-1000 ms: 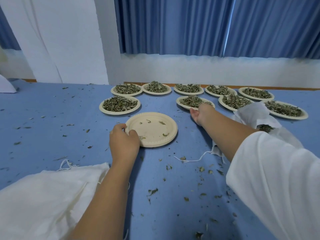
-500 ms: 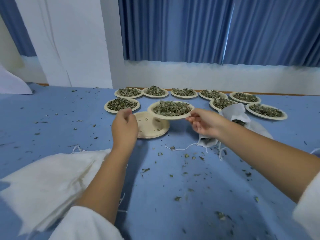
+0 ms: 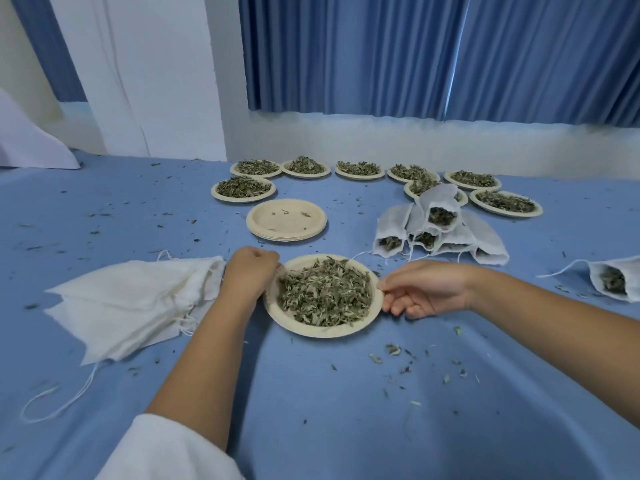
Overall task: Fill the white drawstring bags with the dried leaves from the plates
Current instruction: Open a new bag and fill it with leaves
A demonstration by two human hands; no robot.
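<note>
A full plate (image 3: 322, 332) sits in the middle of the frame on the blue-covered table (image 3: 311, 410), heaped with dried leaves (image 3: 325, 294). The spot probably suits the work because it lies just beside the pile of empty drawstring bags (image 3: 138, 303) at centre left, so the leaves have only a short way to go.

The right hand (image 3: 424, 289) pinches the plate's right rim, thumb on top and fingers curled below, which steadies it. The left hand (image 3: 251, 271) is curled against the left rim, between plate and bags. Its fingertips are hidden behind its own back, so whether it grips the rim cannot be told.

A stack of emptied plates (image 3: 286, 223) stands just beyond, out of the way. A heap of filled bags (image 3: 440, 230) lies at centre right, mouths toward the viewer. The waiting plates (image 3: 242, 199) line the upper middle, and the heap covers part of one. A lone filled bag (image 3: 613, 280) is cut off by the right edge. Whether the full plate rests wholly on the table is unclear.
</note>
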